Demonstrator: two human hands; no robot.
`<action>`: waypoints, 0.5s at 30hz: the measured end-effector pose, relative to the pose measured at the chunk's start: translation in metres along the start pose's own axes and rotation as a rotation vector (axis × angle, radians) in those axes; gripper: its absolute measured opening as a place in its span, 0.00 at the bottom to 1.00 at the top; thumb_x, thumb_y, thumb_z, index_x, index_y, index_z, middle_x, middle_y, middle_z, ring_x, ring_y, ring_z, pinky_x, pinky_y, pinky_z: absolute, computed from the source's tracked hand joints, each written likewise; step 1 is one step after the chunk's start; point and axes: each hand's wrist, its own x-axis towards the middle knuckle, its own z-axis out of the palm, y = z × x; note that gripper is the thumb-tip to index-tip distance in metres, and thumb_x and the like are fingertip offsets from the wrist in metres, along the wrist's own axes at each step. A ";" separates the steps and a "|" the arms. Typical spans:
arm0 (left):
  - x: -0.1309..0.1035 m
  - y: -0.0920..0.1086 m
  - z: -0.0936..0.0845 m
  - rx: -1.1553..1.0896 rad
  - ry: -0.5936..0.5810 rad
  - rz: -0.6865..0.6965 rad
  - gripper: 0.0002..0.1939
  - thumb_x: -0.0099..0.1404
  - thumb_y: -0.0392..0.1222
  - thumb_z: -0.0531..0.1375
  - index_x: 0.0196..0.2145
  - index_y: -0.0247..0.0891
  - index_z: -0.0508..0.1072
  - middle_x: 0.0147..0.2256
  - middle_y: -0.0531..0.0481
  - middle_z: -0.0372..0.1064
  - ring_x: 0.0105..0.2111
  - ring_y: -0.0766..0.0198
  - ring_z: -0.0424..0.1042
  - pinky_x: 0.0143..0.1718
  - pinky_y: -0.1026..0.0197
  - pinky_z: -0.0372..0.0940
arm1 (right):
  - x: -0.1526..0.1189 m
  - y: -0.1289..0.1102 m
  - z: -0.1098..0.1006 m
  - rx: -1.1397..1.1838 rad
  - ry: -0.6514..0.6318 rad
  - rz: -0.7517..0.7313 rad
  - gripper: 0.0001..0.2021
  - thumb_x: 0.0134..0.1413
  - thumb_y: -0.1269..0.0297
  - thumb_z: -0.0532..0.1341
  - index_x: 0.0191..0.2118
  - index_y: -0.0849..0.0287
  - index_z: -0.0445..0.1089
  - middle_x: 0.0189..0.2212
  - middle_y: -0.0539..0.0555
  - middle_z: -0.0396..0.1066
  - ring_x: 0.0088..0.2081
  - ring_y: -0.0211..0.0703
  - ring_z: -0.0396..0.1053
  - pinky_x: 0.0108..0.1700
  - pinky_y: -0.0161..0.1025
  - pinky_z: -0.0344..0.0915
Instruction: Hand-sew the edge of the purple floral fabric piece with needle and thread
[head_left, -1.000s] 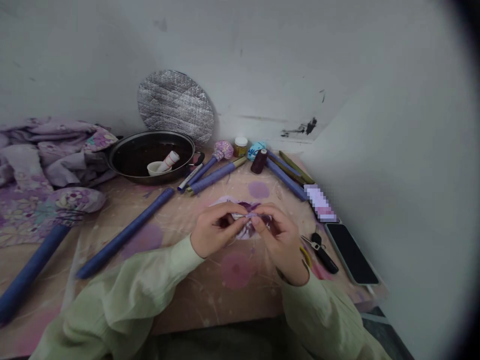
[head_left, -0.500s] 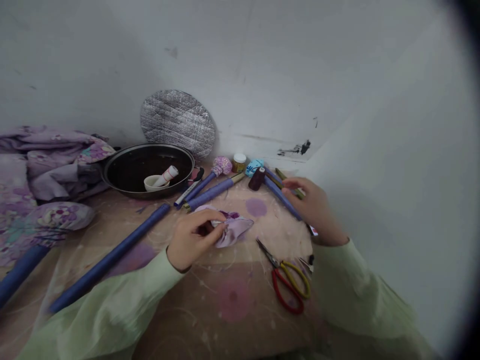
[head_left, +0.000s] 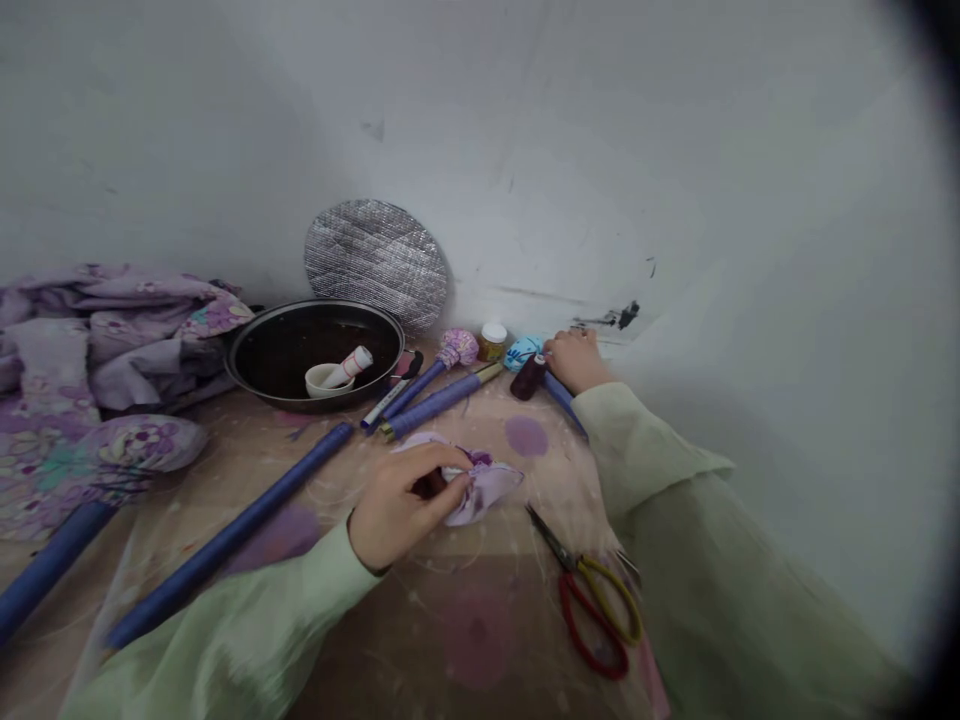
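Note:
My left hand (head_left: 409, 500) is closed, thumb and fingers pinching a small crumpled piece of lilac floral cloth (head_left: 491, 495) just above the table. At the back right, my right hand (head_left: 581, 360) reaches down beside a dark thread spool (head_left: 529, 377) and a blue patterned cloth ball (head_left: 523, 351). Its fingertips are hidden, so I cannot see whether it grips anything. A blue-wrapped stick (head_left: 566, 402) runs under that wrist. Scissors (head_left: 581, 580) with one red and one yellow handle lie between my forearms, blades slightly apart.
A black pan (head_left: 240, 360) holding a white cup (head_left: 330, 382) stands at back left, near a silver round pad (head_left: 375, 260) against the wall. Floral cloth (head_left: 120, 340), a long blue-wrapped stick (head_left: 232, 535), a marker (head_left: 384, 405) and a white-lidded jar (head_left: 492, 342) lie around.
My right hand has moved forward and left, from the right side of the table to beside the spool. The left hand keeps its hold on the cloth. The view has shifted slightly.

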 end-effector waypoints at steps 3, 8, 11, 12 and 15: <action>0.000 0.000 -0.001 0.003 -0.008 0.000 0.02 0.61 0.34 0.61 0.32 0.36 0.75 0.29 0.48 0.77 0.27 0.65 0.76 0.26 0.68 0.67 | 0.011 0.003 0.004 -0.012 -0.085 0.049 0.18 0.60 0.60 0.60 0.53 0.61 0.65 0.51 0.58 0.67 0.48 0.47 0.70 0.48 0.50 0.69; 0.000 0.000 -0.001 0.003 -0.012 -0.026 0.02 0.61 0.34 0.62 0.32 0.36 0.75 0.29 0.48 0.77 0.26 0.65 0.76 0.25 0.68 0.66 | 0.020 0.011 0.010 0.101 -0.186 0.109 0.17 0.61 0.60 0.59 0.53 0.61 0.66 0.51 0.58 0.68 0.47 0.47 0.70 0.47 0.49 0.70; 0.000 -0.001 0.000 -0.008 -0.020 -0.026 0.02 0.60 0.33 0.62 0.32 0.35 0.75 0.29 0.49 0.77 0.27 0.65 0.76 0.26 0.68 0.66 | 0.021 0.015 0.010 0.224 -0.187 0.129 0.16 0.61 0.60 0.59 0.52 0.60 0.66 0.51 0.58 0.68 0.47 0.46 0.70 0.47 0.49 0.70; 0.000 -0.002 0.001 -0.011 -0.023 -0.025 0.02 0.60 0.33 0.62 0.32 0.35 0.75 0.29 0.49 0.77 0.27 0.65 0.76 0.26 0.68 0.66 | 0.021 0.017 0.010 0.271 -0.176 0.138 0.16 0.61 0.60 0.59 0.52 0.60 0.66 0.51 0.59 0.68 0.47 0.46 0.70 0.47 0.48 0.70; -0.001 -0.002 0.002 -0.018 -0.028 -0.027 0.02 0.60 0.33 0.62 0.31 0.34 0.76 0.29 0.48 0.77 0.26 0.65 0.75 0.25 0.68 0.65 | 0.019 0.020 0.006 0.439 -0.096 0.164 0.16 0.60 0.60 0.60 0.52 0.60 0.66 0.51 0.59 0.68 0.47 0.46 0.70 0.47 0.49 0.70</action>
